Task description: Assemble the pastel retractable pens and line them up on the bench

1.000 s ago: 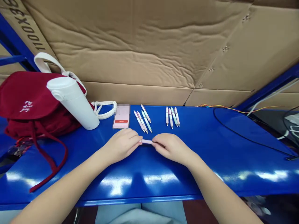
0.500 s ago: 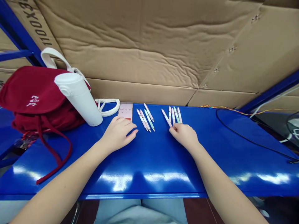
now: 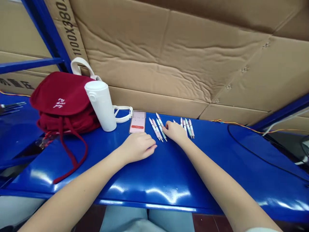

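Note:
My right hand [image 3: 176,132] is closed on the lower end of a white pen with a pink top [image 3: 158,116], its thumb and forefinger pinched there. Beside that pen, slanting white pens with pink and green parts [image 3: 156,129] lie in a loose group. To the right of my hand is a second group of similar pens [image 3: 188,128], side by side; the hand partly hides one of them. My left hand [image 3: 139,146] rests on the blue table, loosely curled with the thumb out, and holds nothing. Just beyond it lies a phone [image 3: 137,120].
A white bottle [image 3: 102,106] stands at the left against a red bag [image 3: 65,96] whose strap trails over the blue table [image 3: 145,180]. A white strap loop [image 3: 123,119] lies near the phone. Cardboard [image 3: 154,74] backs the table. A black cable [image 3: 260,153] runs along the right.
My right hand has left the pen at the right group and moved left to a pen in the left group. My left hand's thumb is closer to its fingers. The camera view has shifted.

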`<state>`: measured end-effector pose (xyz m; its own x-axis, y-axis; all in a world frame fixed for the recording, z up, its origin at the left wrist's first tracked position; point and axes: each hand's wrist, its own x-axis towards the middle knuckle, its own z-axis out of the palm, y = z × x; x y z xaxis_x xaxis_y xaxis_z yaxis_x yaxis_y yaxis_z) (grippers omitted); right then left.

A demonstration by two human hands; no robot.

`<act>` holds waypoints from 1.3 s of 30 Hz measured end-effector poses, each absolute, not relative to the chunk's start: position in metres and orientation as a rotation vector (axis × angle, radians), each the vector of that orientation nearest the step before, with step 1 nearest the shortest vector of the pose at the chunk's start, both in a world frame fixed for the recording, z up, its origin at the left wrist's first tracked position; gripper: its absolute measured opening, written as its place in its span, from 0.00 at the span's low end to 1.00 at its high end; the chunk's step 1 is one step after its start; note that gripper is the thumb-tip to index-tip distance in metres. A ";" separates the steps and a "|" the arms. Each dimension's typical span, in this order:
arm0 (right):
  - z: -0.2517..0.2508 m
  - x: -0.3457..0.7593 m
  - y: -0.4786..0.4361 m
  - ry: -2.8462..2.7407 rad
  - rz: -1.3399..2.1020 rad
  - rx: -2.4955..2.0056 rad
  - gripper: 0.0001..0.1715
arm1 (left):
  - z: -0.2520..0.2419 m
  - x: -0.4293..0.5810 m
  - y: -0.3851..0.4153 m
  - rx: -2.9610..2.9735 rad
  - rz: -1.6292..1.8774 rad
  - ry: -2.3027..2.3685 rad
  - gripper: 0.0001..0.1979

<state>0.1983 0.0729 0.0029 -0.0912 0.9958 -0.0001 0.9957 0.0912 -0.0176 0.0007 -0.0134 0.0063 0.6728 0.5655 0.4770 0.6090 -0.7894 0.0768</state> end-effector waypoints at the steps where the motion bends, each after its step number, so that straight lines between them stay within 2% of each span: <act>1: 0.003 0.198 0.075 -2.319 0.018 -2.109 0.15 | 0.007 0.001 -0.014 -2.783 -0.749 -0.980 0.15; 8: 0.016 0.218 0.060 -2.264 -0.079 -2.086 0.15 | 0.008 0.002 -0.014 -2.697 -0.797 -0.958 0.14; 10: 0.017 0.227 0.046 -2.256 0.119 -1.833 0.13 | 0.010 0.003 -0.015 -2.627 -0.866 -0.935 0.11; 14: 0.008 0.235 0.015 -2.083 0.775 -1.493 0.12 | 0.011 0.005 -0.012 -2.491 -0.891 -0.969 0.13; 17: -0.001 0.234 0.002 -2.075 0.960 -1.366 0.12 | 0.005 0.007 -0.008 -2.602 -0.746 -1.026 0.11; 26: -0.012 0.224 -0.008 -1.830 1.059 -1.334 0.12 | -0.006 0.015 -0.012 -2.893 -0.534 -1.269 0.18; 30: -0.010 0.221 -0.012 -1.792 1.046 -1.329 0.14 | -0.006 0.016 -0.014 -2.934 -0.412 -1.261 0.14; 36: -0.004 0.231 -0.012 -2.102 1.049 -1.306 0.23 | -0.003 0.011 -0.011 -2.770 -0.556 -1.132 0.14; 39: -0.002 0.231 -0.012 -2.188 1.018 -1.274 0.23 | -0.001 0.008 -0.012 -2.770 -0.590 -1.075 0.14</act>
